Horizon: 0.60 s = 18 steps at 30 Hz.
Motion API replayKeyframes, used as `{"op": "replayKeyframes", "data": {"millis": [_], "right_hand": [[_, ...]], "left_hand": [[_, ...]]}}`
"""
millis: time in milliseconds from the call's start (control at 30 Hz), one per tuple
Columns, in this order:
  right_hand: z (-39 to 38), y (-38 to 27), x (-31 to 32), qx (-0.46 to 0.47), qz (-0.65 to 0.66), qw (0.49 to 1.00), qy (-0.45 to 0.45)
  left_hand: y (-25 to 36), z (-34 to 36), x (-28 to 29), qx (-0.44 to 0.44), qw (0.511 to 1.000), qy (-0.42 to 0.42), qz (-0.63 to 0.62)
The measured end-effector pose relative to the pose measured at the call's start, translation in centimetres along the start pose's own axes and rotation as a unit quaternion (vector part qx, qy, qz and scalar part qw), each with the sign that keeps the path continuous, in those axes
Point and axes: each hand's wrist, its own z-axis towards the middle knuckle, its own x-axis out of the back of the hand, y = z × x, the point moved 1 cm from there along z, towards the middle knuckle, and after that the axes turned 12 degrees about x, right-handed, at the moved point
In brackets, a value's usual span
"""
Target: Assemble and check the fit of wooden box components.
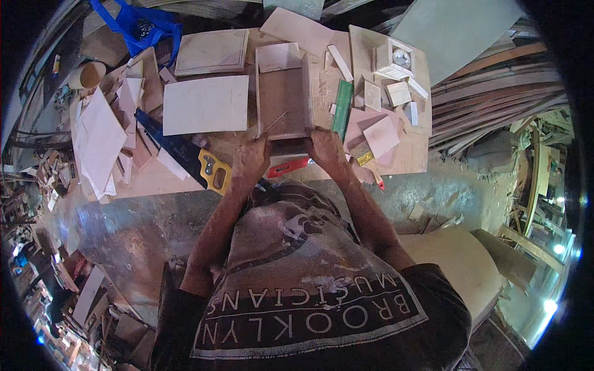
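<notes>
My left hand and my right hand grip the near corners of an open wooden box, fingers curled over its edge. A thin stick and a pale panel at the far end lie in it. Below the box, between my hands, lies a red tool. A green straight strip is just right of the box, and a yellow-handled brush or tool lies beside my right hand. To the left of my left hand is a hand saw with a yellow handle.
The plywood worktop holds thin boards, offcuts, small blocks and a small wooden box. A blue bag sits at back left. Stacked timber lies to the right, and a curved tan panel lies near right.
</notes>
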Motion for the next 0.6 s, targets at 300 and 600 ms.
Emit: {"op": "replayKeyframes", "data": {"millis": [300,600], "right_hand": [[0.0,0.5,-0.8,-0.011,-0.008,1.000,0.002],[-0.2,0.5,-0.9,-0.005,-0.015,1.000,-0.011]], "left_hand": [[-0.2,0.0,-0.7,0.003,0.999,0.026,0.029],[-1.4,0.0,-1.2,-0.043,0.998,0.026,0.047]]}}
